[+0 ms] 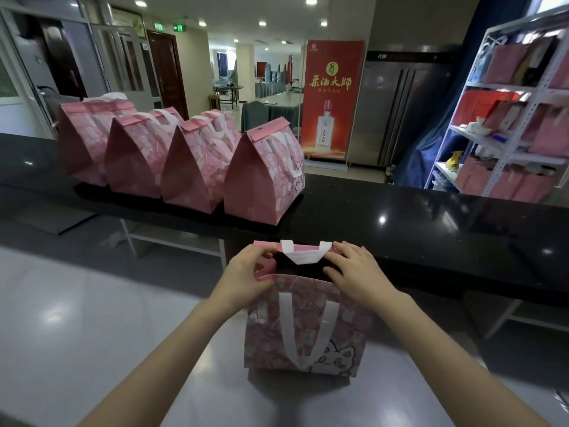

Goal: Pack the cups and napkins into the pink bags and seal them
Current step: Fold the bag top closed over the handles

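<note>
The left hand (246,274) pinches the left corner of the pink bag (264,334) at its mouth, thumb on the near side and fingers over the rim. The right hand (354,272) grips the right corner in the same way, with its fingers curled across the top edge. The bag stands upright on the grey table (92,303), close against the black counter (400,211). Its mouth is open but dark, so I cannot tell what lies inside. A white handle (303,254) on the far side droops into the opening.

Up on the counter, a row of four bags (197,167) stands side by side with the top flaps folded down, their contents hidden. To the right, a white shelf (508,131) holds more pink and red bags, too blurred to count and partly cut off by the edge.
</note>
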A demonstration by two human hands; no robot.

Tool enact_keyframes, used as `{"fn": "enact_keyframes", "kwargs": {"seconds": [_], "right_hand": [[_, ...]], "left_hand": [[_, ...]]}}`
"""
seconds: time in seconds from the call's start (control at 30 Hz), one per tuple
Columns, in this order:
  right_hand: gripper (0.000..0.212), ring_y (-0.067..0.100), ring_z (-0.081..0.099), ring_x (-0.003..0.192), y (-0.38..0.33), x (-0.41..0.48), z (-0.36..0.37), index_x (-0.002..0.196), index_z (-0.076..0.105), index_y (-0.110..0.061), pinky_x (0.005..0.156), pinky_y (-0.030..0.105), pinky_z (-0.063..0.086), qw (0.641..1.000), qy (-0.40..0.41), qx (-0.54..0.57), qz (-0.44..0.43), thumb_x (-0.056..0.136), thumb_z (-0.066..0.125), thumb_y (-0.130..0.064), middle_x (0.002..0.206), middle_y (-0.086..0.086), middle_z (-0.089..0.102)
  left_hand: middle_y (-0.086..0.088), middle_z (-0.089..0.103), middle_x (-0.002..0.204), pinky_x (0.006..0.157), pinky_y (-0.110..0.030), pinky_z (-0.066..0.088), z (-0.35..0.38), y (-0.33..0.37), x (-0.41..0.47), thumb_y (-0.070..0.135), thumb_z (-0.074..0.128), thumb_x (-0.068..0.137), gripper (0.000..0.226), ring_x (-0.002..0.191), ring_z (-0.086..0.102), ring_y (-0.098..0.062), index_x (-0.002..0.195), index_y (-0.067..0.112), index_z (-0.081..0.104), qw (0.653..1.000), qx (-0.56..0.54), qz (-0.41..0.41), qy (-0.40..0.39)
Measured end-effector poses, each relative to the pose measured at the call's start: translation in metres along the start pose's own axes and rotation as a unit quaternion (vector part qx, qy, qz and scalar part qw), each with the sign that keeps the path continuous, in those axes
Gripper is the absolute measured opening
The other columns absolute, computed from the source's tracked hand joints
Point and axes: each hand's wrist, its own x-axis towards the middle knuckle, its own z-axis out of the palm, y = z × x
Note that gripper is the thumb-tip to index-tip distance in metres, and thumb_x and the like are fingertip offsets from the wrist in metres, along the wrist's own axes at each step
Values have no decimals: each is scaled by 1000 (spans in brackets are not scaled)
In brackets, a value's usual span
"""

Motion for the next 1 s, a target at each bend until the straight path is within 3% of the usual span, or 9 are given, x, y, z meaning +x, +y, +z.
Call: {"fn": "enact_keyframes", "kwargs": {"seconds": [0.13,0.23,0.37,0.53,0.7,0.8,0.9,1.0], "right_hand": [[44,21,35,136,0,7,0,141,42,-33,115,43,24,1000,3,-5,-13,98,44,-39,148,-4,40],[43,20,46,122,1,13,0,134,48,-27,106,36,34,999,39,-24,-15,94,52,-40,134,-3,50],[39,20,49,110,0,22,3,126,55,-20,96,32,38,997,71,-41,-10,91,59,-36,123,0,52],[20,24,56,89,-1,24,8,106,69,-13,76,34,42,990,135,-32,-19,96,52,-20,104,5,60],[5,21,57,71,-4,4,8,92,70,-9,64,33,46,976,206,46,-51,88,66,-10,87,5,62],[2,18,56,69,-7,-10,7,87,69,-8,58,31,49,972,207,75,-83,86,69,-9,85,3,62],[12,13,57,81,1,-23,7,99,70,-13,65,26,50,977,165,94,-96,90,66,-19,92,-1,63],[30,6,54,94,13,-35,11,119,64,-24,76,17,46,988,97,93,-76,93,59,-38,105,-10,62]], "left_hand": [[22,45,112,71,-7,48,3,-6,13,9,76,73,71,83,58,6,129,42,47,1000,-10,-18,-5],[23,42,115,69,-5,46,5,-12,23,6,76,73,80,76,59,3,134,43,42,999,-30,-24,-8],[15,47,120,71,-6,47,9,-20,33,-1,74,72,82,70,61,2,137,39,42,998,-48,-25,-15],[13,49,120,69,-10,49,7,-27,42,1,75,73,79,69,63,-3,137,36,44,998,-48,-29,-12],[13,58,99,71,-11,45,4,-34,38,11,79,70,60,87,57,4,120,35,57,999,-17,-18,27],[14,61,92,72,-20,50,8,-35,33,14,83,66,48,87,59,0,103,36,63,998,1,-27,52],[16,63,86,70,-24,54,12,-38,27,6,81,64,40,82,61,-2,84,37,64,997,6,-31,65],[21,64,82,64,-12,51,12,-40,21,6,81,66,39,81,62,1,77,39,63,996,-9,-50,71]]}}
